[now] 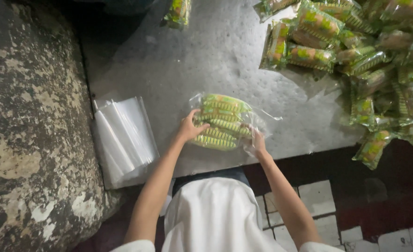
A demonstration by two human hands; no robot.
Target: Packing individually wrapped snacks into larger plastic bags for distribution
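Near edge: The person stands at the near side of the bench (pixel 178 65), a grey metal surface; both forearms reach away from the body toward one item.
Left hand (pixel 190 127): Rests on the left end of the clear bag (pixel 222 122); grip is narrow, fingers curled over the bag's near-left corner and pressing on the packets inside.
Right hand (pixel 257 142): Sits at the near-right corner of the same bag; grip is closed on the loose plastic film at the bag's open end, seen through the film.
Bag position: Lies flat on the bench, directly ahead of both hands, touching both.
Bag contents: Green-and-yellow snack packets (pixel 220 116) stacked side by side in a row.
Long axis: Each packet runs left to right with a slight tilt; the row builds from near to far. The bag's mouth faces right.
Key relation: The bag lies between the two grips, left hand at the closed end, right hand at the open end; neither hand is clearly nearer.
Left of the bag: A stack of empty clear bags (pixel 124 137) lies flat, near the left hand but apart from it.
Far right: A loose heap of matching packets (pixel 370 60) covers the far-right bench, well apart from both hands.
Far left: One packet (pixel 178 11) at the far edge.
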